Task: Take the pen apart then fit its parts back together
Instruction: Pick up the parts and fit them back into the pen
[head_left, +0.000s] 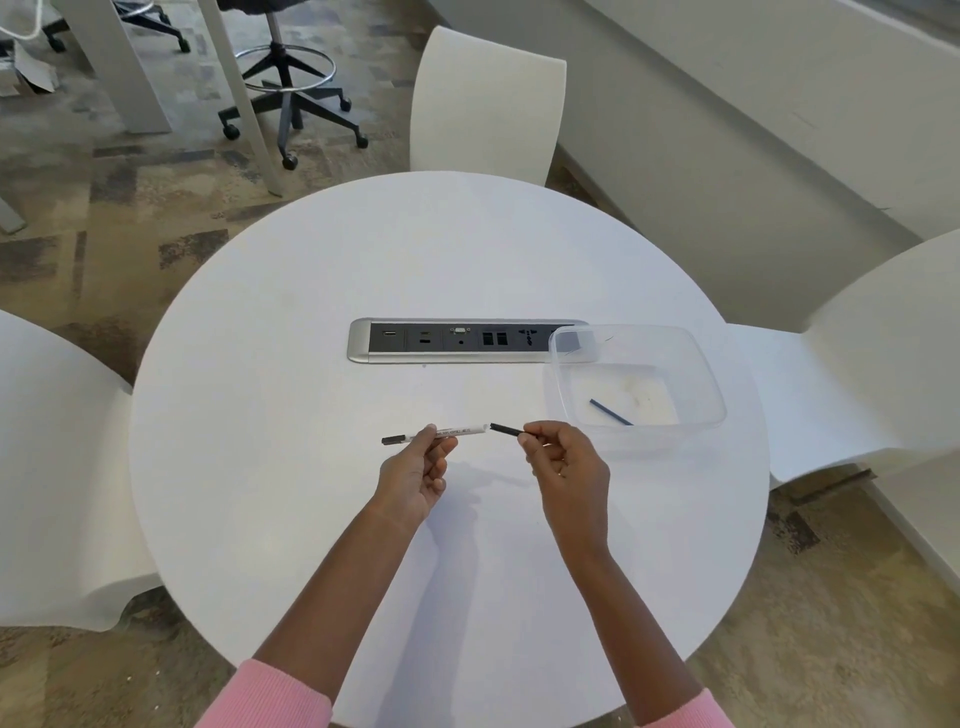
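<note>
Hovering above the near middle of the round white table (311, 322), the pen barrel (457, 432) is held roughly level, a white tube with printed lettering and a dark cap or tip at its left end. It is pinched between the thumb and fingertips of the left hand (415, 475), whose other fingers are curled loosely beneath. Just off the barrel's open right end, a short black end piece (505, 429) is pinched in the fingertips of the right hand (561, 460), closed tight around its rear; a small gap is seen between the piece and the barrel mouth, so the two are apart, though nearly in line.

Further right, a thin dark blue rod (611, 412), probably the refill, is seen lying loose on the floor of a clear plastic container (711, 387), well apart from both hands. Behind, a socket panel (457, 340) is set into the tabletop, its right end covered by the container.

Whether the black piece is being drawn out or offered back cannot be told. With the rod outside the barrel, the dismantling stage is judged more likely. If so, the piece would next be set down in the container; for refitting, the rod must be returned first, and the piece then aligned squarely with the barrel mouth.
</note>
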